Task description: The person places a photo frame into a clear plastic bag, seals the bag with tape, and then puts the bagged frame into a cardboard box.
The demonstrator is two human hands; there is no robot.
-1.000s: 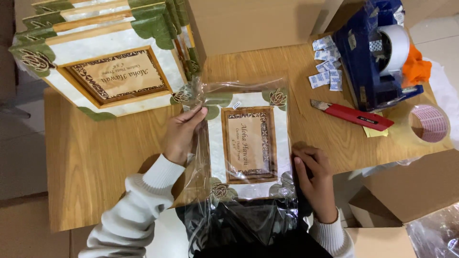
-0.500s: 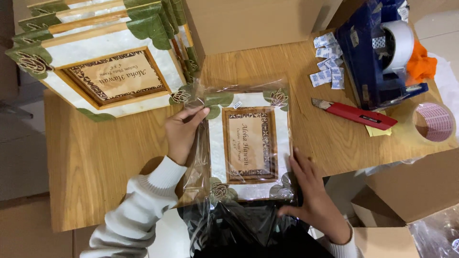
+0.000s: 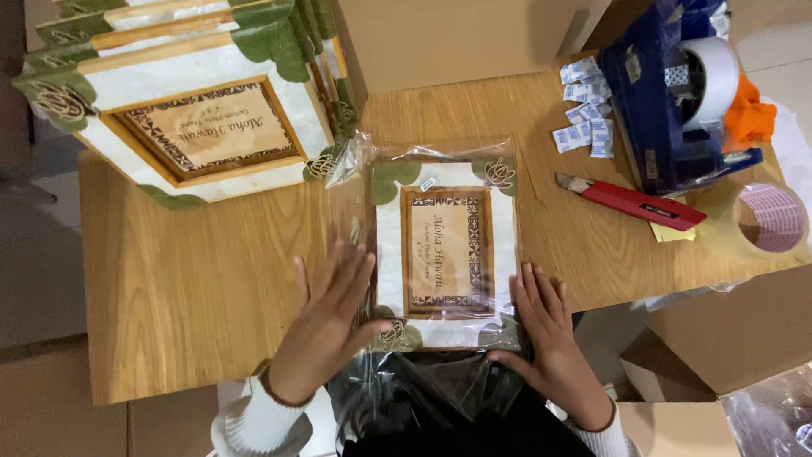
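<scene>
A frame (image 3: 447,254), white with green leaf corners and a brown patterned centre, lies flat on the wooden bench (image 3: 203,296) inside a clear bag (image 3: 423,389) whose loose mouth spills over the near edge toward the person. The left hand (image 3: 326,322) lies flat and released, fingers spread, against the frame's left side (its fingertips rest on the plastic there). The right hand (image 3: 550,334) is likewise released, fingers together, pressed along the frame's lower right edge, grasping nothing. A stack of frames (image 3: 194,110) of the same kind sits tilted at the far left, its near corner just beside the bag. A cardboard box (image 3: 457,38) stands behind the frame. To the right are small white and blue packets (image 3: 585,127), a blue tape dispenser (image 3: 668,110) with something orange beside it, a red cutter (image 3: 630,201) and a tape roll (image 3: 765,218) at the bench's right edge
</scene>
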